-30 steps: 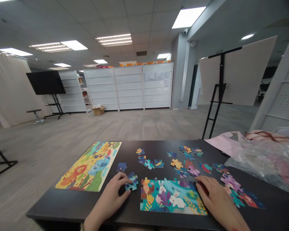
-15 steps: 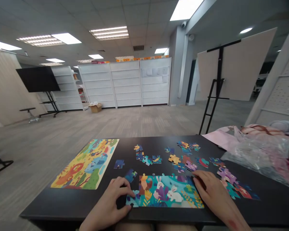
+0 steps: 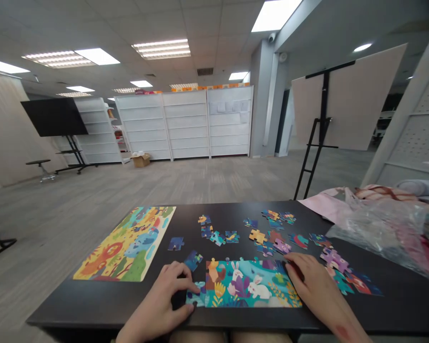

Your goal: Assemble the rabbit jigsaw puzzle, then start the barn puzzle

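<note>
My left hand (image 3: 166, 297) pinches a teal puzzle piece (image 3: 199, 297) against the left edge of a partly built rabbit puzzle (image 3: 250, 286) on a black table (image 3: 93, 302). My right hand (image 3: 309, 281) rests palm down on the puzzle's right end, fingers flat and together. Several loose pieces (image 3: 257, 236) are scattered behind the puzzle, with one blue piece (image 3: 193, 259) just beyond my left fingers. More pieces (image 3: 343, 271) lie to the right of my right hand.
A finished lion puzzle (image 3: 128, 243) lies at the table's left. A clear plastic bag (image 3: 382, 228) and pink cloth (image 3: 329, 202) fill the right side. An easel (image 3: 318, 128) stands behind the table. White shelves (image 3: 186, 126) and a TV on a stand (image 3: 55, 119) line the far wall.
My left hand carried the teal piece from beside the blue piece down to the lower left edge of the rabbit puzzle. The right hand stayed on the puzzle. The view tilted down slightly.
</note>
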A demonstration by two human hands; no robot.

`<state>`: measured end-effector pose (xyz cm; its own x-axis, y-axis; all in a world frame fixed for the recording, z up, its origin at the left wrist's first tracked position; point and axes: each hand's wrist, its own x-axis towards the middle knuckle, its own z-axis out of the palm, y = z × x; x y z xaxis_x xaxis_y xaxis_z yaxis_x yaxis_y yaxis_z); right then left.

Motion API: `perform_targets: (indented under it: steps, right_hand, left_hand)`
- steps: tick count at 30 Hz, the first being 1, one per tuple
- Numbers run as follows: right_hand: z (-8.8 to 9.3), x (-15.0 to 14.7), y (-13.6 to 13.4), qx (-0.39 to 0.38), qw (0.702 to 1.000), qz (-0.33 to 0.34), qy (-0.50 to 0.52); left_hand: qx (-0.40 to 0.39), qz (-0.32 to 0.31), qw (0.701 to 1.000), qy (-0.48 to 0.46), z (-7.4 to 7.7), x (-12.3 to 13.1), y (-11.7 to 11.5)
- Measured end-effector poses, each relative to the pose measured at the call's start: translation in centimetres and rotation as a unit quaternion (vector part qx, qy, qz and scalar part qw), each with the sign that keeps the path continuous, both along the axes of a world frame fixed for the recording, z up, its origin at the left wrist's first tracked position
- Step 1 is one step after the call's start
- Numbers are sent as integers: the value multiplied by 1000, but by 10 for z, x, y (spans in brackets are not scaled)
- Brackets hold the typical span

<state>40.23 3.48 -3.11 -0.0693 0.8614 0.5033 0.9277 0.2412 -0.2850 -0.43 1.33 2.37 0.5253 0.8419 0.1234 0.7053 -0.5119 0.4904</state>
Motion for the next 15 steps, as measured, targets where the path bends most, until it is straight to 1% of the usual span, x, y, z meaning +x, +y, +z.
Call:
perform_targets:
  steps: [3,7,10,13,15]
  right_hand:
    - [2,-1,-1,-5,1000,-1,1]
    - [-1,-1,0,0,1000,-3,8]
    - [0,1,0,-7,1000,-2,8]
    - [14,-6,-10,-18,1000,24,-2]
    - [29,-23,-23,-20,997,68,-11]
  left_hand:
    - [-4,1,1000,-3,-1,-3,0]
    - [-20,41,999,-29,-10,-10,-1]
    - [-17,52,998,-34,-14,-9,-1]
    - [2,47,998,-39,-16,-5,0]
    - [18,36,998,-42,-19,-5,2]
